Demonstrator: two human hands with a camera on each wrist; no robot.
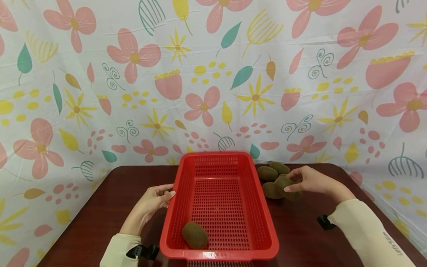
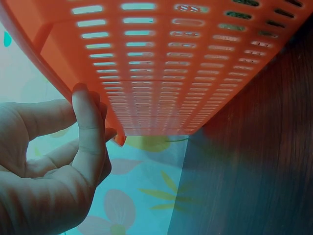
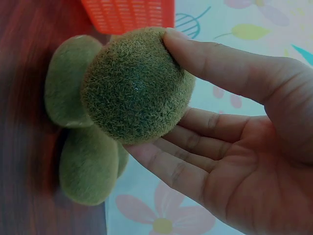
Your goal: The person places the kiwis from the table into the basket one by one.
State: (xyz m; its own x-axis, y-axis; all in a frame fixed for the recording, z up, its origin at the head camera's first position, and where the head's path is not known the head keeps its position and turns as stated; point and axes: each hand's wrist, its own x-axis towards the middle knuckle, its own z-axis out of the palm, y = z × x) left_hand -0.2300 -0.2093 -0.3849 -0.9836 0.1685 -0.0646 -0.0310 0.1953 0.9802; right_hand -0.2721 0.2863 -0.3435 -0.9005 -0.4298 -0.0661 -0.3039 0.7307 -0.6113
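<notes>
Red basket sat central; left hand pinched its left rim; right hand, right of it, grasped held kiwi between thumb and fingertips, palm-side gap visible only in right wrist view; loose kiwis lay just beside that hand; basket kiwi, near left corner, showed only in head view.

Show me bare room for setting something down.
Free: inside the red basket, beyond its lone kiwi; tabletop left of the left hand; tabletop between basket and right sleeve. Crowded: the kiwi pile at the basket's far right, by the right hand.
</notes>
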